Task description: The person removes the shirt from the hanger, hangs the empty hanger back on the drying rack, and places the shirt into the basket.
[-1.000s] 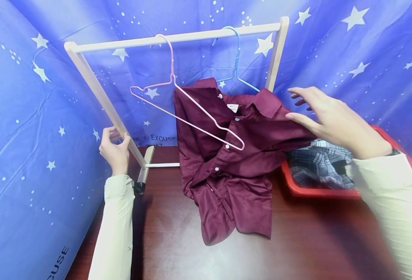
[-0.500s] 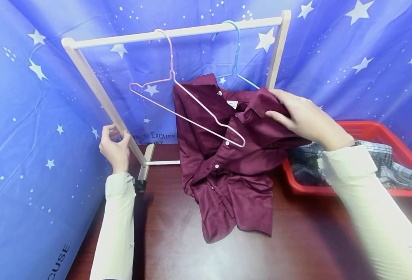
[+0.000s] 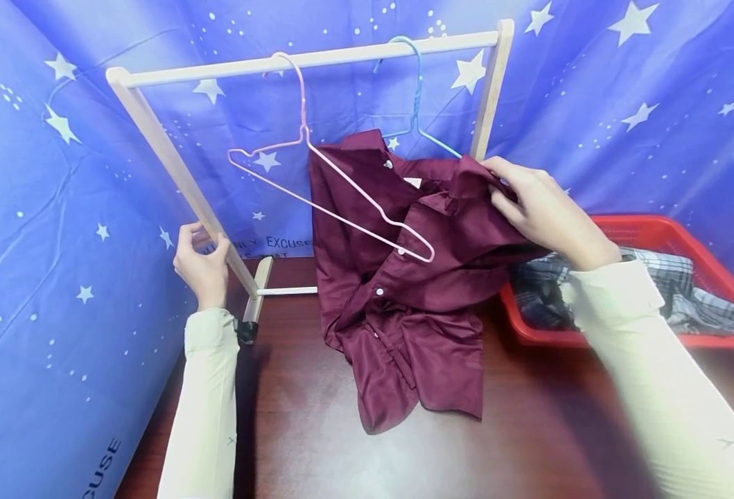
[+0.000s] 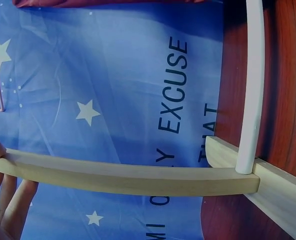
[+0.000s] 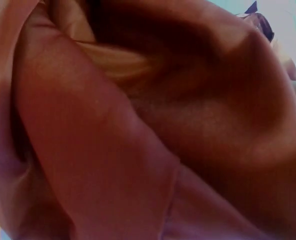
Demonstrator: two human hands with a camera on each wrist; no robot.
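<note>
A maroon button-up shirt [image 3: 416, 277] hangs from a blue hanger [image 3: 418, 104] on a small wooden clothes rack [image 3: 342, 61]. My right hand [image 3: 544, 211] pinches the shirt at its shoulder beside the collar, thumb in front and fingers behind. Folds of the maroon shirt [image 5: 103, 145] fill the right wrist view and hide the fingertips. On the left, my left hand [image 3: 201, 267] holds the rack's side post between thumb and fingers. The left wrist view shows the thumb on one face of the wooden post [image 4: 118, 175] and several fingers [image 4: 18, 210] against the other.
A bare pink hanger [image 3: 342, 187] hangs from the rail, overlapping the shirt's front in the head view. Grey plaid clothes [image 3: 660, 277] lie in a red plastic basket [image 3: 647, 225] at the right. Blue star-patterned cloth [image 3: 80, 229] surrounds the brown table [image 3: 317, 430].
My right hand has moved left from open air onto the shirt's shoulder and pinched it, the collar side folding slightly. The left hand stays on the post.
</note>
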